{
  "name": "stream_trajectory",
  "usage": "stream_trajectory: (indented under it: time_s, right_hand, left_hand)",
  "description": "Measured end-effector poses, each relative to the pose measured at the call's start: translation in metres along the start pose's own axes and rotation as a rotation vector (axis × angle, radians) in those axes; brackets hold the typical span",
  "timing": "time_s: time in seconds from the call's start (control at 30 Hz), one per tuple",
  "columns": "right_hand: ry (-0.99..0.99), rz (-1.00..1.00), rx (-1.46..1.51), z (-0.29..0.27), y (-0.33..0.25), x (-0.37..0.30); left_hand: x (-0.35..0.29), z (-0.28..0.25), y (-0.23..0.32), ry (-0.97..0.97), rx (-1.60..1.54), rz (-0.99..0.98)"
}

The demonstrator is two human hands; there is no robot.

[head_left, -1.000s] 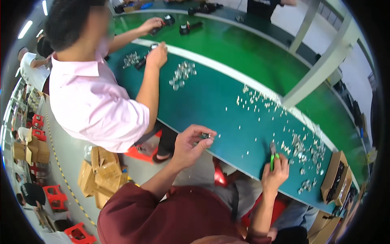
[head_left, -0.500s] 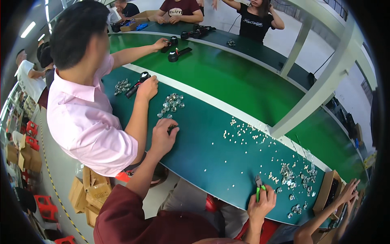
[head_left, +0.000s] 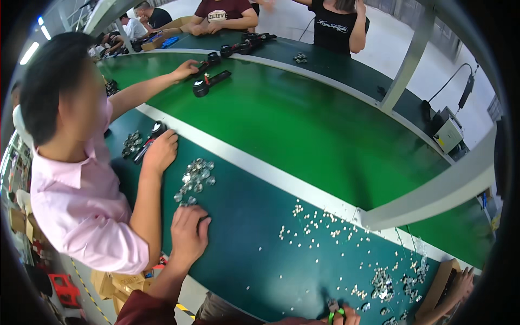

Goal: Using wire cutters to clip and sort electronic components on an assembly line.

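- Wrapped closed around green-handled pliers (head_left: 332,314) at right grip (head_left: 348,316), by the lower edge of view; cannot tell how far open at the tool's own grey nose.
- Curled in at left grip (head_left: 189,232), just beside the near end of a pile of clear round pieces (head_left: 197,173); cannot tell whether empty or holding a piece under the fingers.
- Judged partway along: on the done side, seemingly, that loose pile by left grip; on the remaining side, seemingly, a glittering heap (head_left: 382,284) to the right of the pliers, with more pieces near the box.
- Cannot tell how many finished; too small to see any difference between pile and heap.
- Strewn across the tabletop (head_left: 233,265), mostly toward the far rail: small whitish bits (head_left: 325,222), perhaps cutting waste, unswept.
- At the right end: a cardboard box (head_left: 435,295) with another person's hand (head_left: 462,283) over it.
- Farther left: a co-worker in pink (head_left: 81,208), with one hand at a black handled device (head_left: 158,129) beside a smaller cluster (head_left: 132,144).
- Beyond the rail: a green surface (head_left: 309,141), with another black device (head_left: 201,88) on top.
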State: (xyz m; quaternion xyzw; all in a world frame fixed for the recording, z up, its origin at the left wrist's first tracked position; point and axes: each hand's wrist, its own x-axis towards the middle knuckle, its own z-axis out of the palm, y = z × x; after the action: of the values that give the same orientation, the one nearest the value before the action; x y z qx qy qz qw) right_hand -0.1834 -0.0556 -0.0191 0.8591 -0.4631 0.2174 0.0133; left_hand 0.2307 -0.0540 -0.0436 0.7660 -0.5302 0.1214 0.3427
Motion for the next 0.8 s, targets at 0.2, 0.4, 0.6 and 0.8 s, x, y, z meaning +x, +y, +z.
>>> stream_trajectory:
  time_s: [0.2, 0.4, 0.6, 0.8]
  right_hand:
    - [-0.007, 0.05, 0.024, -0.0014, 0.0031, 0.0012]
    - [-0.038, 0.087, 0.063, -0.0009, 0.0053, 0.0046]
    - [-0.06, 0.1, 0.098, 0.0, 0.0063, 0.0033]
    - [-0.061, 0.12, 0.104, 0.0006, 0.0033, 0.0025]
  left_hand:
    - [0.0013, 0.0007, 0.0041, -0.047, 0.057, -0.018]
    - [0.0032, 0.0034, 0.0026, -0.064, 0.079, -0.012]
    - [0.0086, 0.0036, 0.0069, -0.063, 0.09, 0.005]
    - [0.004, 0.0011, 0.0034, -0.046, 0.071, 0.013]
